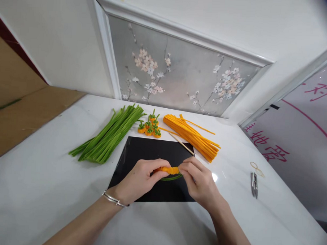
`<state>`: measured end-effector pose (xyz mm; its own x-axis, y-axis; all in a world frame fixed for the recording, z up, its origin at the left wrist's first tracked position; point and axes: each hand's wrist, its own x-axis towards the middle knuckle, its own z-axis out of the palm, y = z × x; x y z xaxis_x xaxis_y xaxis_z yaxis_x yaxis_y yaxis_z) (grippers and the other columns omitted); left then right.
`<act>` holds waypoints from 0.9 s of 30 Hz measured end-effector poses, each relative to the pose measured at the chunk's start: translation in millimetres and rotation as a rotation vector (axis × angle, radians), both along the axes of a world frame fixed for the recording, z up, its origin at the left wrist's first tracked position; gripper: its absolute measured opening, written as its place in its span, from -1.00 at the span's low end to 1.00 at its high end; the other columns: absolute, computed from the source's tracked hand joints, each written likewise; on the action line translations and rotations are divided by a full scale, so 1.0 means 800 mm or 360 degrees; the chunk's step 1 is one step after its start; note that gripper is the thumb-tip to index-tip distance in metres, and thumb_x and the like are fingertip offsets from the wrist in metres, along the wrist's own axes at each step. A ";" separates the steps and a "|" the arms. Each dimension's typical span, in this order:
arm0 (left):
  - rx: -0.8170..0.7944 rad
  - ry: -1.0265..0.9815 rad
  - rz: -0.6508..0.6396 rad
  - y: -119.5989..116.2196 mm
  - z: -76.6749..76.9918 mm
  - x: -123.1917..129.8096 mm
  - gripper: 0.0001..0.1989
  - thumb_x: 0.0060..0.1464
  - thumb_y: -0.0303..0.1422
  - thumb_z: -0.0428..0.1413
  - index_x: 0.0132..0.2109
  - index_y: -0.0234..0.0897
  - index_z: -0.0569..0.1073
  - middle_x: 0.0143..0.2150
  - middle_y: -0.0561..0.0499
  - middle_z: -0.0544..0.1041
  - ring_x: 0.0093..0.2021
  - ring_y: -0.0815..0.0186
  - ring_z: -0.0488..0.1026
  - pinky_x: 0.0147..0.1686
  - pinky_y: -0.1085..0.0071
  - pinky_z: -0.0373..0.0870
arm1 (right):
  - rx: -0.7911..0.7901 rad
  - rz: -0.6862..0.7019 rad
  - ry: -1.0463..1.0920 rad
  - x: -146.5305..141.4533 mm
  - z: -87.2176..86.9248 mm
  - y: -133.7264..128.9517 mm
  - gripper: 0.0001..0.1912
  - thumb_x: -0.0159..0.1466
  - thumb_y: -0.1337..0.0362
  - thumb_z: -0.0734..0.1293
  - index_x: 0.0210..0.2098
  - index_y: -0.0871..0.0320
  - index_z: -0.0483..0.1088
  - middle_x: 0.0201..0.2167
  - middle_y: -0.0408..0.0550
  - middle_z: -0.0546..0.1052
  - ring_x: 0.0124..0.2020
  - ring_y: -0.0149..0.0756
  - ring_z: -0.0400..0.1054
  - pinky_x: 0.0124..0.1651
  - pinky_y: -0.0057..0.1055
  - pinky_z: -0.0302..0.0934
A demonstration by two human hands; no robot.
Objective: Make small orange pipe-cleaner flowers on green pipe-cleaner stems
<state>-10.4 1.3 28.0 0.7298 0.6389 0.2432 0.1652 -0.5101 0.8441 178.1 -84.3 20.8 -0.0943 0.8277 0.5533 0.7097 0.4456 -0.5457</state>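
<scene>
A short orange pipe-cleaner coil (170,170) spans the gap between my two hands, above a black mat (160,192). My left hand (146,174) pinches its left end between thumb and fingers. At its right end, the closed fingertips of my right hand (197,176) touch the coil and grip a green pipe cleaner (172,179). That green strand bows just below the coil; its far end is hidden by my left fingers. A silver bangle circles my left wrist.
Behind the mat lie a green pipe-cleaner bundle (111,136), several small orange-and-green pieces (150,127), an orange pipe-cleaner bundle (192,136) and a thin wooden stick (181,143). Thread snips (254,185) and rubber bands (254,165) rest at right. A wall panel rises behind.
</scene>
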 end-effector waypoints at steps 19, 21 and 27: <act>-0.1072 -0.0540 0.0145 -0.009 -0.008 0.013 -0.68 -0.07 -0.47 0.26 -0.12 -0.25 0.43 -0.23 0.01 0.55 -0.26 0.34 0.50 -0.29 0.47 0.45 | -0.0327 -0.0146 0.0962 -0.001 -0.010 0.001 -0.91 0.27 0.27 0.29 -0.35 0.12 0.29 -0.51 -0.19 0.40 -0.60 -0.44 0.34 -0.54 -0.50 0.27; -0.1019 -0.0530 0.0230 -0.008 -0.008 0.012 -0.75 0.01 -0.38 0.23 -0.13 -0.27 0.45 -0.32 0.03 0.54 -0.36 0.37 0.48 -0.45 0.54 0.40 | -0.0387 -0.0109 0.1000 -0.002 -0.010 0.001 -0.91 0.28 0.26 0.29 -0.34 0.12 0.29 -0.49 -0.18 0.43 -0.60 -0.45 0.34 -0.53 -0.50 0.27; -0.0703 -0.0434 0.0288 -0.008 -0.010 0.007 -0.80 0.05 -0.36 0.17 -0.15 -0.28 0.56 -0.49 0.09 0.46 -0.61 0.52 0.23 -0.64 0.59 0.21 | -0.0459 -0.0054 0.0974 -0.002 -0.008 0.000 -0.91 0.21 0.30 0.34 -0.39 0.13 0.32 -0.51 -0.21 0.38 -0.57 -0.48 0.26 -0.52 -0.54 0.21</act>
<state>-5.1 -5.1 20.1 0.5468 0.8326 0.0883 -0.0373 -0.0812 0.9960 176.7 -84.3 14.3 0.1943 0.9472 0.2551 0.2460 0.2047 -0.9474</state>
